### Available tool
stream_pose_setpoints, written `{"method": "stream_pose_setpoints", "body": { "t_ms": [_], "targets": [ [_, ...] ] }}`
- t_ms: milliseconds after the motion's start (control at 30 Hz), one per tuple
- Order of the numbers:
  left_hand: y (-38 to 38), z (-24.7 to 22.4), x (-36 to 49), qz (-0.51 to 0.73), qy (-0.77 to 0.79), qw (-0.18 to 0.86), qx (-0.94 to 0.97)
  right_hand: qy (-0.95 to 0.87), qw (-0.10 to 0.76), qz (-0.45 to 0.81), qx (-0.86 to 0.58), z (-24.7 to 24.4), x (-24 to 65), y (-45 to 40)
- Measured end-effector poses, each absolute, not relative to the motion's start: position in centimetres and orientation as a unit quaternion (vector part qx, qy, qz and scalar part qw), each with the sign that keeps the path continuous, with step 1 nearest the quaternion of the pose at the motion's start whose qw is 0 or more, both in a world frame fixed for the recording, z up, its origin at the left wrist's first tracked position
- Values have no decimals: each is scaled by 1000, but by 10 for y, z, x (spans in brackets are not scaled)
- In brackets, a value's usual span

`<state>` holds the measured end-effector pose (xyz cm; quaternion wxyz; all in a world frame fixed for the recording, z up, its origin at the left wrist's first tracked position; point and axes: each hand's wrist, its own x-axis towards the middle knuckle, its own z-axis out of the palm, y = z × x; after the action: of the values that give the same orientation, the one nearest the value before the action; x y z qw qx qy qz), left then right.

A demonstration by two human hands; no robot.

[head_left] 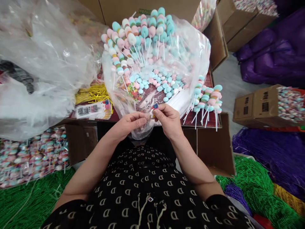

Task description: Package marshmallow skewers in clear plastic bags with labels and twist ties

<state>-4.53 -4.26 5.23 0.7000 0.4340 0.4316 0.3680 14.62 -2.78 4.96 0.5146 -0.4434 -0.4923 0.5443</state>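
Observation:
Close to the table's front edge, my right hand (170,119) pinches a small clear printed bag (155,106) by its blue-and-red corner, between thumb and fingers. My left hand (131,124) is closed opposite it, thumb against fingers, on what looks like the same bag's clear film; the fingers partly hide it. Beyond both hands lies a big clear plastic bag (111,86) with loose blue, pink and white candies (168,87) on it. Candy lollipops on white sticks (143,35) are heaped at its back. White sticks (179,101) lie right of my right hand.
Left on the table (116,116) are a stack of printed bags (92,109) and yellow twist ties (92,93). More lollipops (208,97) overhang the right edge. Open cartons (214,149), filled boxes (256,105) and green strands (259,187) surround me.

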Motion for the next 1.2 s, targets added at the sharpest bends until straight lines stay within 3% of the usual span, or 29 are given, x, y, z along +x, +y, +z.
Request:
{"method": "stream_pose_setpoints", "body": {
  "t_ms": [233, 467, 700, 900, 1100, 1200],
  "targets": [
    [-44, 47, -43, 438, 504, 623, 407, -462, 499, 539, -497, 29, 150, -30],
    [-46, 46, -46, 395, 533, 539, 520, -376, 487, 647, -451, 37, 142, -27],
    [-49, 43, -40, 402, 522, 586, 472, -411, 493, 560, -525, 22, 137, -30],
    [-50, 27, -38, 440, 563, 522, 465, -485, 479, 479, -553, 25, 131, -35],
    [-43, 31, -24, 393, 494, 638, 441, -435, 496, 485, -574, 26, 149, -37],
    [-38, 33, -15, 366, 505, 628, 465, -464, 486, 460, -581, 32, 169, -40]
  ]
}}
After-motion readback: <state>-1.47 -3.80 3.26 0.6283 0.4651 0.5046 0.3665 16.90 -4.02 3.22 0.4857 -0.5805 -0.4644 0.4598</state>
